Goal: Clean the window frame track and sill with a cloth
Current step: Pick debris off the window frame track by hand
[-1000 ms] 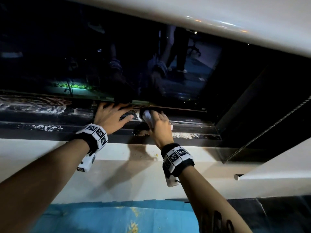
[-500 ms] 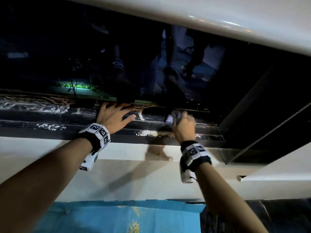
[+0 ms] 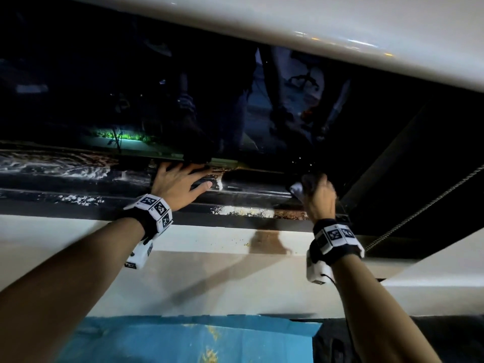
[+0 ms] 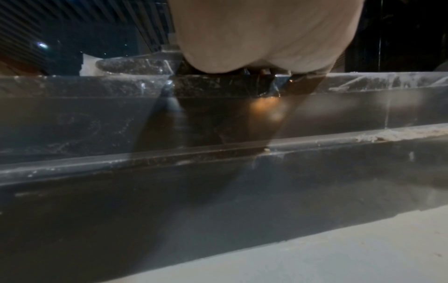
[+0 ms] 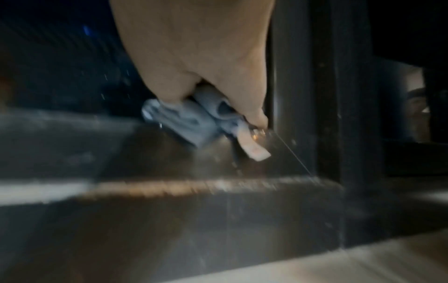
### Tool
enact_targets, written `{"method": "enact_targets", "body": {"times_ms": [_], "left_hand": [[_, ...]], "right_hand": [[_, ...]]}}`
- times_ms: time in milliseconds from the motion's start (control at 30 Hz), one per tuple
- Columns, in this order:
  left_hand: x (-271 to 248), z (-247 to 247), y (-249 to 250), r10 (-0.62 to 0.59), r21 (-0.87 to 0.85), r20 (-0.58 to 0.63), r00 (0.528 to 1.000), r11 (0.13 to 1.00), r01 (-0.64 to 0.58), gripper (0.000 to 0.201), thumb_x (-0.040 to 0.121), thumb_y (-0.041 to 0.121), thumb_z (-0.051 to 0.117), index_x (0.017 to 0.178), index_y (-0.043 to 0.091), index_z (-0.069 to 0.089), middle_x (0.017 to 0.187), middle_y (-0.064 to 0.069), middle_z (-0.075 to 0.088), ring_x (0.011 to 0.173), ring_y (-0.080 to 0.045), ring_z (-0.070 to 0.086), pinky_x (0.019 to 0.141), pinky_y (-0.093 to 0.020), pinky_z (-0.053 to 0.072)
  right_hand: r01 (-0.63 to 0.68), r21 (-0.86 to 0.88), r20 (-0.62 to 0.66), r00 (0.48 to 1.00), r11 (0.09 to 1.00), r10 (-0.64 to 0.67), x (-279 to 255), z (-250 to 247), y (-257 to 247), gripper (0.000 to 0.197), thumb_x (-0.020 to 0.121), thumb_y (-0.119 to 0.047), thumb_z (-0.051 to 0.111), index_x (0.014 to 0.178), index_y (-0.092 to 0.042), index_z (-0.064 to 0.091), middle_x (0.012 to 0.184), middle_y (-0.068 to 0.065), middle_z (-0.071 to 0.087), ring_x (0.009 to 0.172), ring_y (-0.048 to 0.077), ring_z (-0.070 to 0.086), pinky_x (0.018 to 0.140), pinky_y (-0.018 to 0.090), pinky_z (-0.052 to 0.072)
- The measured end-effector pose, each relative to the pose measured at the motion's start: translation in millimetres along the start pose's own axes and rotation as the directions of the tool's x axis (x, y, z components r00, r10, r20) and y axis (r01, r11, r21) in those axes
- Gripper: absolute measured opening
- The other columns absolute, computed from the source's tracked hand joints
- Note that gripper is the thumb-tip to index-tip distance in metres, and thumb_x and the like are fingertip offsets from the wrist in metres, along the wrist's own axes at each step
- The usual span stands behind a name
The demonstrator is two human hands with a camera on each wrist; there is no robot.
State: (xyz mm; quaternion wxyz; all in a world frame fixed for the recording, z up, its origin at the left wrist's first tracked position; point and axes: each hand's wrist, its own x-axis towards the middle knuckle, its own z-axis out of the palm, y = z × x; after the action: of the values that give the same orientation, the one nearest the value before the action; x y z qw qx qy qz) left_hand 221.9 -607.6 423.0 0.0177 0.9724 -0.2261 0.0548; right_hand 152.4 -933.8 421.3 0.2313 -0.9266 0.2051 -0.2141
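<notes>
The dark window track (image 3: 251, 188) runs left to right below the black glass, with white dust and brown grime on its rails. My right hand (image 3: 318, 193) grips a bunched pale grey cloth (image 3: 296, 189) (image 5: 186, 122) and presses it into the track at the right end, close to the dark upright frame (image 5: 322, 107). My left hand (image 3: 178, 183) lies flat with spread fingers on the track near the middle; in the left wrist view only its palm (image 4: 261, 34) shows above the rails (image 4: 218, 151). The white sill (image 3: 209, 242) below carries a brown smear (image 3: 267, 242).
A bead cord (image 3: 419, 209) hangs diagonally at the right beside the frame. Dusty white streaks (image 3: 52, 166) cover the track's left stretch. A blue sheet (image 3: 183, 339) lies below the sill. A white ledge (image 3: 314, 27) overhangs the window at the top.
My right hand slid the cloth rightward along the track from beside my left hand to the right end by the frame. My left hand stayed planted.
</notes>
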Motion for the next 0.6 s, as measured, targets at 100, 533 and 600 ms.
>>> {"method": "enact_targets", "body": {"times_ms": [100,533,600], "left_hand": [[0.9,1.8,-1.4,-0.006,-0.010,0.002,1.000,1.000,0.006,0.058,0.089,0.069,0.012,0.141,0.047,0.024,0.150,0.015,0.030,0.129,-0.023,0.040,0.103,-0.043,0.021],[0.3,1.1,0.0,-0.011,0.004,0.017,1.000,1.000,0.011,0.072,0.078,0.072,-0.003,0.141,0.049,0.022,0.149,0.013,0.034,0.130,-0.025,0.040,0.101,-0.043,0.023],[0.7,2.0,-1.0,-0.010,-0.005,0.023,1.000,1.000,0.010,0.072,0.077,0.073,-0.003,0.141,0.049,0.021,0.149,0.014,0.032,0.131,-0.025,0.039,0.102,-0.044,0.023]], "right_hand": [[-0.159,-0.139,-0.006,0.987,0.977,0.160,6.2,10.2,-1.8,0.045,0.089,-0.032,0.051,0.115,0.003,0.045,0.114,0.034,0.054,0.110,0.047,0.049,0.097,0.053,0.038],[0.289,0.224,0.255,0.904,0.931,-0.342,-10.3,14.6,-89.5,0.036,0.078,-0.005,0.066,0.112,-0.001,0.053,0.095,0.014,0.064,0.089,0.030,0.059,0.066,0.024,0.034],[0.259,0.027,0.114,0.959,0.965,-0.260,8.7,-0.4,-58.0,0.038,0.074,-0.004,0.067,0.110,-0.004,0.056,0.105,0.018,0.060,0.098,0.036,0.056,0.075,0.032,0.038]]}}
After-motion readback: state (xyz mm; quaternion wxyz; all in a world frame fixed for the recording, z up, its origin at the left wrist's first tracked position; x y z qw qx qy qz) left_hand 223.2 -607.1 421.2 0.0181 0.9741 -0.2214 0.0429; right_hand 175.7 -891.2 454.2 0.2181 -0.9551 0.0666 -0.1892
